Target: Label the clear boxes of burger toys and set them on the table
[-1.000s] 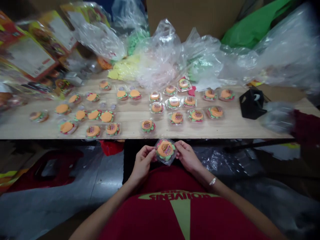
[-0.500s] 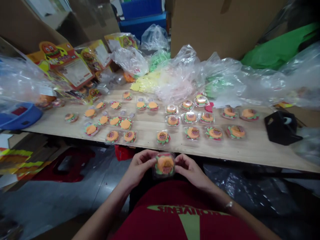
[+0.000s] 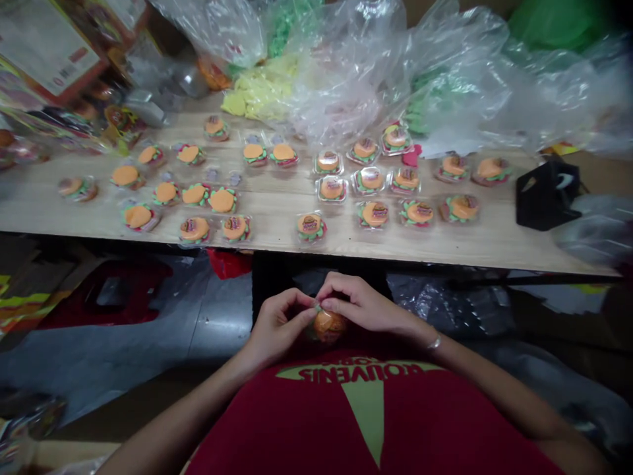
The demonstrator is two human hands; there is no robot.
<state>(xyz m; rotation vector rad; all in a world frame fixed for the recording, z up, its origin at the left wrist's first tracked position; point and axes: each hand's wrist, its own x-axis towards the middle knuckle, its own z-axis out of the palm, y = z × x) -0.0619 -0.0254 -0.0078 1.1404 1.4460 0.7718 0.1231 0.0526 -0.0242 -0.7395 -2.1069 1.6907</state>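
At the far left, a printed display box (image 3: 52, 49) is seen at the back of the wood-grain table (image 3: 277, 194); below, a dark red plastic stool (image 3: 143, 284) is partly shown; across the tabletop, toy burgers (image 3: 222, 200) in clear cases are spread in loose rows; in front of the table edge, near the lap, 1 cased toy burger (image 3: 330, 328) is held, its left side pinched by the left hand (image 3: 279, 326); its upper edge is gripped by the right hand (image 3: 359, 303), the 2 hands' fingertips being close together; a bracelet (image 3: 435, 342) is worn on the right wrist; farther right, a black holder (image 3: 548, 198) is set on the table.
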